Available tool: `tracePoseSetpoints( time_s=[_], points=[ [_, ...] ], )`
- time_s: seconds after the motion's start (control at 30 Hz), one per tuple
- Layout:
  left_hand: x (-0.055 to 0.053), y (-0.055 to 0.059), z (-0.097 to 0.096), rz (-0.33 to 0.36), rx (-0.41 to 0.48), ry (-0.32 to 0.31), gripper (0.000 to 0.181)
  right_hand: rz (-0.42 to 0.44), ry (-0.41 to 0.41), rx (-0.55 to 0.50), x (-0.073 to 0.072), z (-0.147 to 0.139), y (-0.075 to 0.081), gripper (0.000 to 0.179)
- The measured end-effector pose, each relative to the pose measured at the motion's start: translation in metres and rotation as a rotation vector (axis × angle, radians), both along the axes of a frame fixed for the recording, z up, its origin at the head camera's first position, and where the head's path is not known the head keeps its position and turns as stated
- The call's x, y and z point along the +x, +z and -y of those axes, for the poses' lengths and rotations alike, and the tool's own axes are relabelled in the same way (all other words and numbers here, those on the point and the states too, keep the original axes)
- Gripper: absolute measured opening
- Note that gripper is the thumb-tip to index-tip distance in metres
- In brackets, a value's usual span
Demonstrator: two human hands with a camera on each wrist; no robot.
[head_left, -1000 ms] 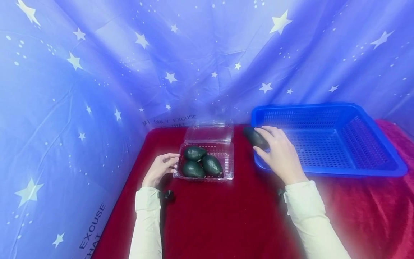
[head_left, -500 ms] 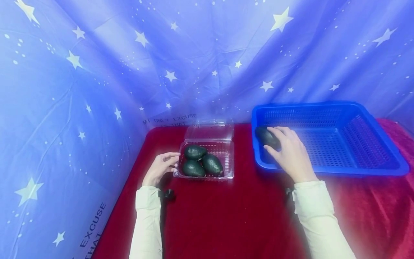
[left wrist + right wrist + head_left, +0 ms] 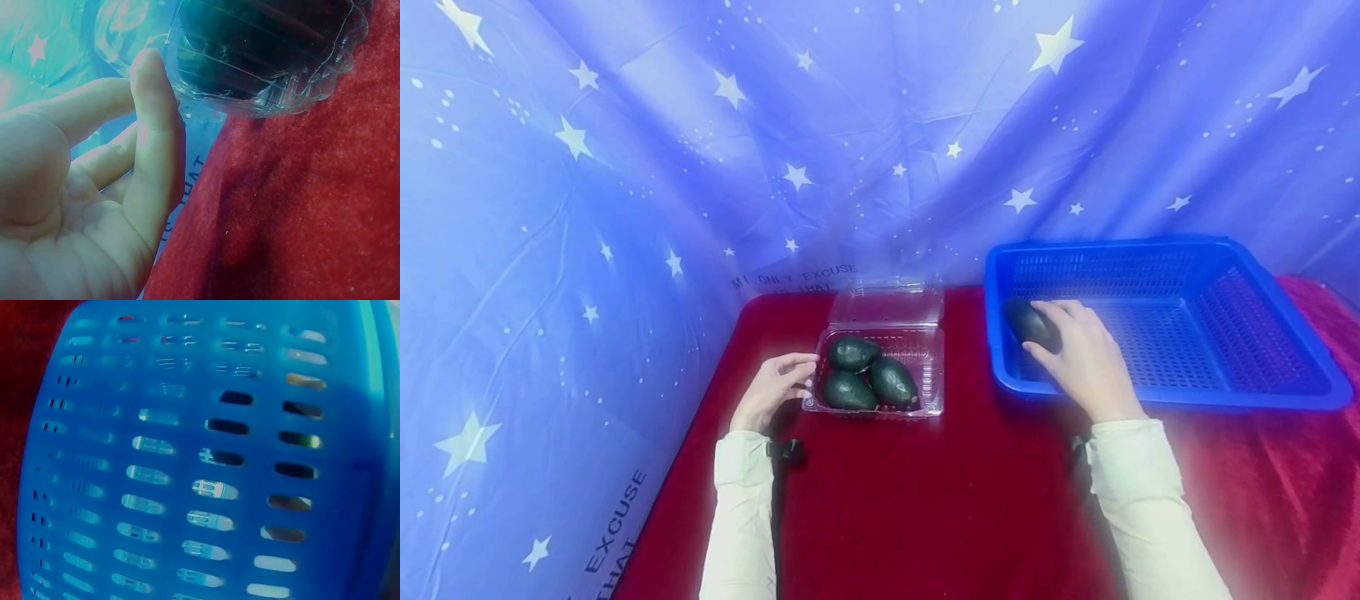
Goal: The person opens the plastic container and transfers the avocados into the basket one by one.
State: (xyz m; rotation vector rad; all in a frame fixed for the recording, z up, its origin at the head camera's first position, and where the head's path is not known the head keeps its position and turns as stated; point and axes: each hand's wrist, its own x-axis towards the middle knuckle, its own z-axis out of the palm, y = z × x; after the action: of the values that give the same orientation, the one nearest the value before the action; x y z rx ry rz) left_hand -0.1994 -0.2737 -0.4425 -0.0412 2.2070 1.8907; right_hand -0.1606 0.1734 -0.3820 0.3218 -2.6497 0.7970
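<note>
In the head view my right hand grips a dark green avocado from the right, thumb on its near side. Hand and avocado are inside the left end of the blue basket. Three more avocados lie in the clear plastic clamshell box, its lid folded back. My left hand is at the box's left edge, with loosely bent fingers right at the rim. In the left wrist view its fingertip is beside the ribbed plastic wall. Slots in the basket wall fill the right wrist view.
A red cloth covers the table. Blue curtain fabric with stars hangs behind it and along the left side. The basket's raised rim stands right of the box, with a strip of cloth between them.
My right hand has carried the avocado rightward over the basket's left rim, then slightly lower inside it. The left hand and the box have stayed in place.
</note>
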Motion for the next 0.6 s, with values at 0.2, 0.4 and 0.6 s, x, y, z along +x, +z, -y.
tracePoseSetpoints(
  time_s=[0.2,0.4,0.6],
  points=[
    [0.000,-0.001,0.000,0.004,0.011,-0.003,0.042,0.081,0.005,0.027,-0.002,-0.004,-0.002,0.051],
    [0.002,0.002,-0.001,-0.002,0.020,-0.001,0.040,0.216,0.035,0.096,-0.008,-0.006,-0.002,0.055],
    [0.002,0.002,-0.002,-0.005,0.019,-0.009,0.041,0.300,0.059,0.147,-0.012,-0.006,0.000,0.057]
  ],
)
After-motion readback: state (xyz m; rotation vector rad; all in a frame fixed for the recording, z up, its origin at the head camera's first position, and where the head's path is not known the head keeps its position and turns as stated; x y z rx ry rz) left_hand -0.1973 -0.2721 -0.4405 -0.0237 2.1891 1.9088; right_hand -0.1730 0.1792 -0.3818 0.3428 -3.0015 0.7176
